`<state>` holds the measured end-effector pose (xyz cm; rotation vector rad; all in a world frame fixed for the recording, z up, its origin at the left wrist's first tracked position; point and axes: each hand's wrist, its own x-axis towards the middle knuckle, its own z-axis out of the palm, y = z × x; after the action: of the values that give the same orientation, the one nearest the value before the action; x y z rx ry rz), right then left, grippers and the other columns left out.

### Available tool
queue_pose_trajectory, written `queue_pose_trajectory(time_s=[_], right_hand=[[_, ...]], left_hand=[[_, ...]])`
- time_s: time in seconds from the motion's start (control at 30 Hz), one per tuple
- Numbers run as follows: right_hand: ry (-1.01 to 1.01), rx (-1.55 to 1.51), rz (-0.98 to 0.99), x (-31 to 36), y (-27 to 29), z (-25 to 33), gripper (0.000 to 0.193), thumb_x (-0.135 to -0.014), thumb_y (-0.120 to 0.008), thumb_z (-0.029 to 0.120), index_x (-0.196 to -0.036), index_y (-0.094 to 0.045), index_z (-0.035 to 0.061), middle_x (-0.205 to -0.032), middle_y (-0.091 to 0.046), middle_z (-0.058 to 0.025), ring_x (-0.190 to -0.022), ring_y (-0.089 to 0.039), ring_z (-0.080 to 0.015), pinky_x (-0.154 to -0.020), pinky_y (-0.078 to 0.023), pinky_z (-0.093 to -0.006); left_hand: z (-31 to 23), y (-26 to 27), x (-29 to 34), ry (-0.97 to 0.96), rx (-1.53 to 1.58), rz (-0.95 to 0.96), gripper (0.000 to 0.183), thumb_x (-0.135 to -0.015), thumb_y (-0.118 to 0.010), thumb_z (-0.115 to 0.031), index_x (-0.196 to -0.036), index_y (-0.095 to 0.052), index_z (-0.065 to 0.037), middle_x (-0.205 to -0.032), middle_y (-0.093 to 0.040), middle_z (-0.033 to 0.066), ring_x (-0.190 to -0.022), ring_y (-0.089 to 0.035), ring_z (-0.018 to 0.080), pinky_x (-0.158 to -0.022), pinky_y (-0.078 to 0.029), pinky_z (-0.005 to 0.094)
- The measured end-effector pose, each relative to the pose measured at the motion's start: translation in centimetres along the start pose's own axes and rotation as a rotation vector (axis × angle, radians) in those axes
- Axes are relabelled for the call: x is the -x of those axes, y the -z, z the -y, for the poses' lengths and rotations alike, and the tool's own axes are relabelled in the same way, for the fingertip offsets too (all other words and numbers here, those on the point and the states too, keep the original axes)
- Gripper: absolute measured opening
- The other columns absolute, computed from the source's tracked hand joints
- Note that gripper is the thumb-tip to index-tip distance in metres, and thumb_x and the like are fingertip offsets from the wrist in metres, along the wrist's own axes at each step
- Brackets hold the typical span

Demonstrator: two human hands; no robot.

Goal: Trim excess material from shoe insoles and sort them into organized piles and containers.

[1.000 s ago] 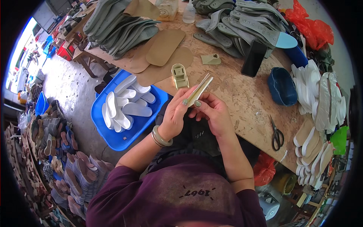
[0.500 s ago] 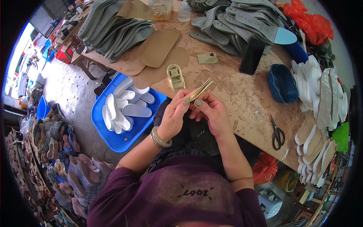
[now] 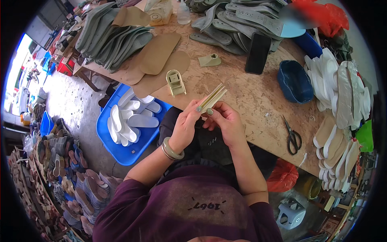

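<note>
At worktable point(image 3: 258, 105), left hand point(image 3: 186, 123), right hand point(image 3: 229, 124) angled inward, each grip pinching slim cream piece point(image 3: 213, 97).

Table point(image 3: 258, 105) | far left: grey soles point(image 3: 107, 38), piled; tan sheets point(image 3: 160, 54) overlapping just right | far middle: bottle point(image 3: 183, 14); second sole pile point(image 3: 242, 26); phone point(image 3: 258, 54) just nearer | centre: small cream piece point(image 3: 210, 60); cream holder point(image 3: 175, 82) nearer, to its left | right: blue bowl point(image 3: 295, 82); white soles point(image 3: 322, 76) beside it | near right: scissors point(image 3: 293, 138); tan soles point(image 3: 333, 155) farther right

ok so held piece point(image 3: 213, 97) sits between left hand point(image 3: 186, 122) and right hand point(image 3: 229, 124) at counter's point(image 3: 254, 94) near edge, phone point(image 3: 258, 53) farther right, scissors point(image 3: 290, 132) near right, bowl point(image 3: 300, 97) behind those, tub point(image 3: 128, 156) off left
</note>
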<state>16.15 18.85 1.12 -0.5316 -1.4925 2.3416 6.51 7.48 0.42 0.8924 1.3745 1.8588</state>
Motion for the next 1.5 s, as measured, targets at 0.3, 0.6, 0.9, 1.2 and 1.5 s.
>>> queue_pose_trajectory(time_s=[0.3, 0.6, 0.9, 1.2, 1.5], right_hand=[[0.007, -0.077, -0.112, 0.9, 1.9, 0.7, 0.008, -0.085, -0.058, 0.011, -0.088, -0.060, 0.0029, -0.077, -0.064, -0.0056, -0.060, -0.060, -0.0107, -0.053, -0.044, -0.0206], [0.087, -0.268, -0.283, 3.6, 5.0, 1.1, 0.003, -0.082, -0.057, 0.007, -0.081, -0.059, 0.0035, -0.073, -0.064, -0.0067, -0.057, -0.059, -0.0118, -0.052, -0.043, -0.0207], [0.462, -0.627, -0.589, 6.6, 7.9, 4.1, 0.021, -0.076, -0.051, 0.003, -0.095, -0.058, 0.0000, -0.086, -0.062, -0.0069, -0.070, -0.061, -0.0116, -0.054, -0.048, -0.0211], [0.460, -0.001, -0.462, 13.9, 12.4, 6.5, 0.020, -0.081, -0.056, 0.004, -0.100, -0.057, -0.0030, -0.082, -0.065, -0.0106, -0.063, -0.062, -0.0157, -0.054, -0.047, -0.0241], [0.125, 0.107, -0.158, 14.4, 11.5, 4.7, 0.016, -0.088, -0.055, 0.003, -0.103, -0.060, 0.0003, -0.084, -0.060, 0.0004, -0.074, -0.057, -0.0052, -0.066, -0.047, -0.0202]], left_hand=[[-0.1, -1.7, -1.3, 0.039, -0.029, -0.016, 0.039, -0.090, -0.043, -0.004, -0.129, -0.049, 0.000, -0.096, -0.047, 0.0032, -0.091, -0.047, 0.0110, -0.083, -0.038, 0.0229], [-2.7, -3.3, -3.6, -0.140, -0.855, 0.386, 0.041, -0.083, -0.041, -0.002, -0.124, -0.048, -0.003, -0.100, -0.054, 0.0191, -0.089, -0.055, 0.0371, -0.077, -0.046, 0.0419], [-2.5, -3.0, -4.1, -0.174, -0.840, 0.556, 0.046, -0.084, -0.038, -0.002, -0.129, -0.046, -0.004, -0.108, -0.058, 0.0179, -0.096, -0.058, 0.0310, -0.086, -0.044, 0.0339], [-4.9, -5.2, -7.4, -0.157, -1.277, 0.315, 0.051, -0.084, -0.051, -0.017, -0.133, -0.041, -0.005, -0.117, -0.056, 0.0188, -0.104, -0.055, 0.0325, -0.087, -0.043, 0.0374], [-2.0, -9.1, -5.2, 0.466, -0.093, 1.007, 0.054, -0.090, -0.058, -0.027, -0.132, -0.042, 0.001, -0.111, -0.060, 0.0066, -0.099, -0.054, 0.0104, -0.089, -0.042, 0.0269]])
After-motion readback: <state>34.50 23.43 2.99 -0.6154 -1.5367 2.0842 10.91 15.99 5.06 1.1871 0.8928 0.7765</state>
